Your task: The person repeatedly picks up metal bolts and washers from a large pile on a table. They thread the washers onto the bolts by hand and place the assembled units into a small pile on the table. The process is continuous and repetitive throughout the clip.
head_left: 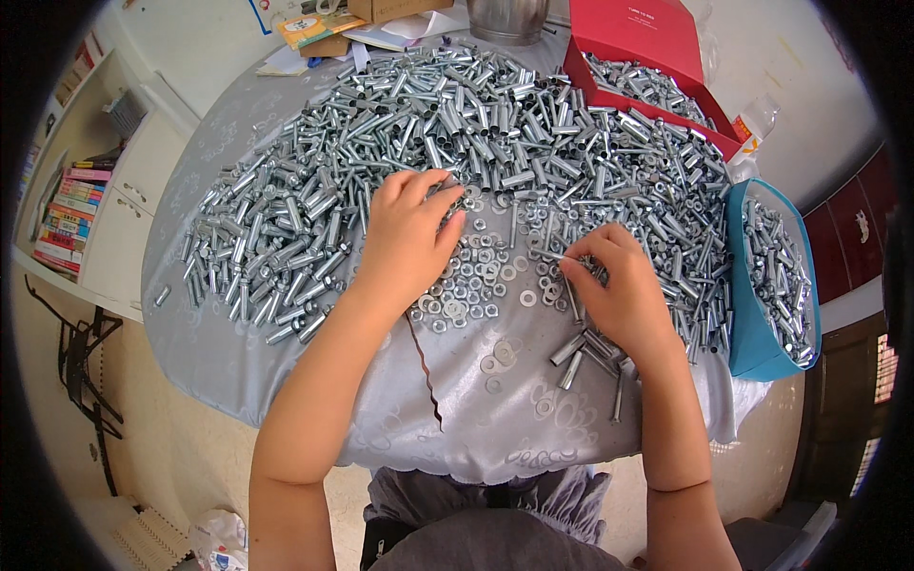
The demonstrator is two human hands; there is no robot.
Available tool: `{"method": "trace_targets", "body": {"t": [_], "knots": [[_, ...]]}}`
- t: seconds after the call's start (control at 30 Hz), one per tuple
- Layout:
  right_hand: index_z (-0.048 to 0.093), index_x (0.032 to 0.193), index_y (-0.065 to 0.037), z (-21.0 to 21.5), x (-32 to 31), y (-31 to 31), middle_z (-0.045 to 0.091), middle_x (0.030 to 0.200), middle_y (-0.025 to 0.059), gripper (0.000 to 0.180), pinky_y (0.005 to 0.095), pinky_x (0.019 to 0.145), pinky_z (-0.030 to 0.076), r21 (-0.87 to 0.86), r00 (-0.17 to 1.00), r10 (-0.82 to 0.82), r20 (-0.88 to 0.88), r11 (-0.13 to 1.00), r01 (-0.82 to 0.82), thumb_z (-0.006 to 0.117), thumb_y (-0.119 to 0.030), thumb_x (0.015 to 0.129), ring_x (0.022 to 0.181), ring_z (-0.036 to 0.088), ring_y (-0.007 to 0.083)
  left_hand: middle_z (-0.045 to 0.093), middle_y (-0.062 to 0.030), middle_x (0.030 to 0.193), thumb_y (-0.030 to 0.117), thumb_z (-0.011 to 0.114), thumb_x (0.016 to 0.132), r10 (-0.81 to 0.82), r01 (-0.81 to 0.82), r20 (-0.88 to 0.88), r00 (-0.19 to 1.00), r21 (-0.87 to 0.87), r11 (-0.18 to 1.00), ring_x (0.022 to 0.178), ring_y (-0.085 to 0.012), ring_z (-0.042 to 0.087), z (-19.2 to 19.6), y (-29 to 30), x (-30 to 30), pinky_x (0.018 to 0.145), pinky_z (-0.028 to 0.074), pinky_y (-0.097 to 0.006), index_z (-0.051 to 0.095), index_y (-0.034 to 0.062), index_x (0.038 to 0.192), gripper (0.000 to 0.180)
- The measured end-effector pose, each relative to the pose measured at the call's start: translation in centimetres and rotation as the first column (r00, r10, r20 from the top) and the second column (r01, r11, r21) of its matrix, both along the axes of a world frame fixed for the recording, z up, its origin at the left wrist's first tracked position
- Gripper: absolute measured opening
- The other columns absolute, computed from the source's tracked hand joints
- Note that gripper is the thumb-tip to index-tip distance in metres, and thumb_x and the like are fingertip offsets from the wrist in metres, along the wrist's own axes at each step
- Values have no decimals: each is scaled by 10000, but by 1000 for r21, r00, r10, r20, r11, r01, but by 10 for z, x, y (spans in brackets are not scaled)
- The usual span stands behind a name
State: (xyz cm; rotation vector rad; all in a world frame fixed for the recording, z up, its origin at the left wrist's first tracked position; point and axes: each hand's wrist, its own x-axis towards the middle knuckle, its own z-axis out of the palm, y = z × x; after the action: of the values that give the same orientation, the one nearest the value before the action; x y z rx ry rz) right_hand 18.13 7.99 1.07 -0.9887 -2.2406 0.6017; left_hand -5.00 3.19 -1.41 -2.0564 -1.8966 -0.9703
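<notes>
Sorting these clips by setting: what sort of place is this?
Probably a home used for piecework, not a factory: a cloth-covered round table heaped with metal sleeves, a bookshelf, and a cabinet.

Round table (238, 352) under a grey patterned cloth (400, 428), torn near the front edge. Directly on it: big heap of silver metal sleeves and bolts (457, 114) across the far half, loose washers and nuts (481, 271) mid-table, red box (657, 57) and blue bag (757, 333) of bolts on the right, papers (314, 33) at the back.
</notes>
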Motion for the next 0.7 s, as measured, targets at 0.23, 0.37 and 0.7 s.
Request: {"method": "trace_targets", "body": {"t": [0.23, 0.37, 0.7], "knots": [[592, 846, 21, 6, -12, -15, 517, 655, 46, 150, 249, 540, 396, -352, 994, -45, -103, 936, 6, 614, -116, 790, 581, 483, 122, 577, -66, 1023, 114, 609, 811, -138, 207, 815, 563, 22, 978, 840, -101, 537, 14, -9, 21, 755, 422, -229, 631, 14, 919, 149], [588, 871, 3, -9, -17, -20, 487, 597, -13, 147, 202, 492, 349, -503, 953, -21, -301, 853, -140, 588, -138, 828, 534, 412, 47, 586, -28, 945, 83, 574, 836, -159, 311, 960, 230, 82, 947, 831, -61, 528, 22, -13, 34, 717, 409, -173, 585, -8, 958, 153], [564, 869, 4, -5, -18, -19, 499, 647, -38, 146, 186, 498, 337, -606, 944, -58, -326, 779, -161, 542, -141, 866, 567, 417, 26, 552, -78, 998, 14, 560, 822, -259, 360, 954, 153, 191, 913, 950, -163, 562, 13, -11, 35, 819, 443, -257, 459, 29, 947, 161]]}}
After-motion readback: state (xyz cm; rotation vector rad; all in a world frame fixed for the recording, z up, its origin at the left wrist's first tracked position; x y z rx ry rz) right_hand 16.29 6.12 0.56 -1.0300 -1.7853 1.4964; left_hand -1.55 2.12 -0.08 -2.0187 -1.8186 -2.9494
